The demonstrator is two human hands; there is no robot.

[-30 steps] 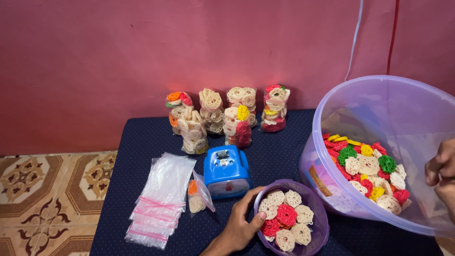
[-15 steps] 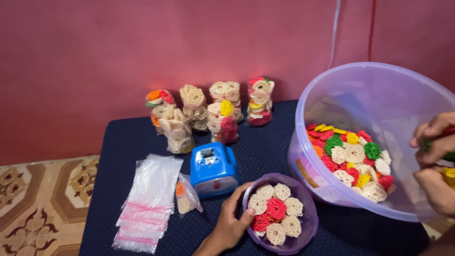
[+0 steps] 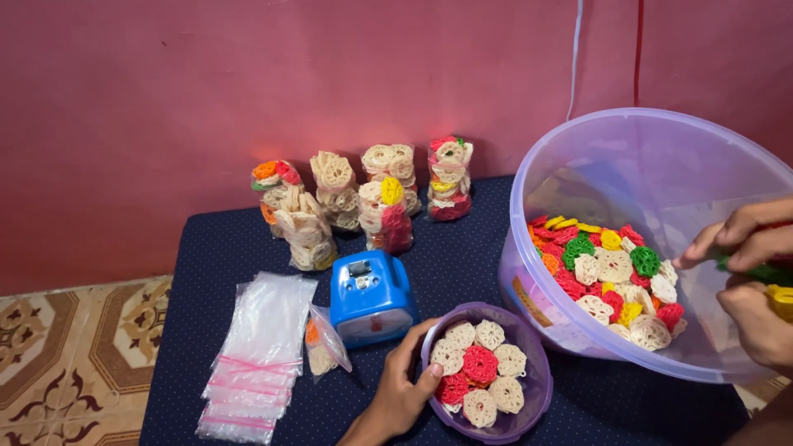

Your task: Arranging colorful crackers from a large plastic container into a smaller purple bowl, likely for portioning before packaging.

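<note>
Crackers (image 3: 483,376), flower-shaped in cream and red, fill a small purple bowl (image 3: 533,396) on the dark blue worktop (image 3: 462,256). The left hand (image 3: 405,392) steadies the bowl, fingers curled around its near rim, probably to keep it from sliding. The right hand (image 3: 756,289) hovers at the rim of the large clear tub (image 3: 652,165) of mixed crackers, fingers pinching green and yellow pieces. Flat clear zip bags (image 3: 260,347) with pink strips lie left of a blue scale (image 3: 369,297); filled packs (image 3: 372,198) stand along the pink wall (image 3: 248,83).
</note>
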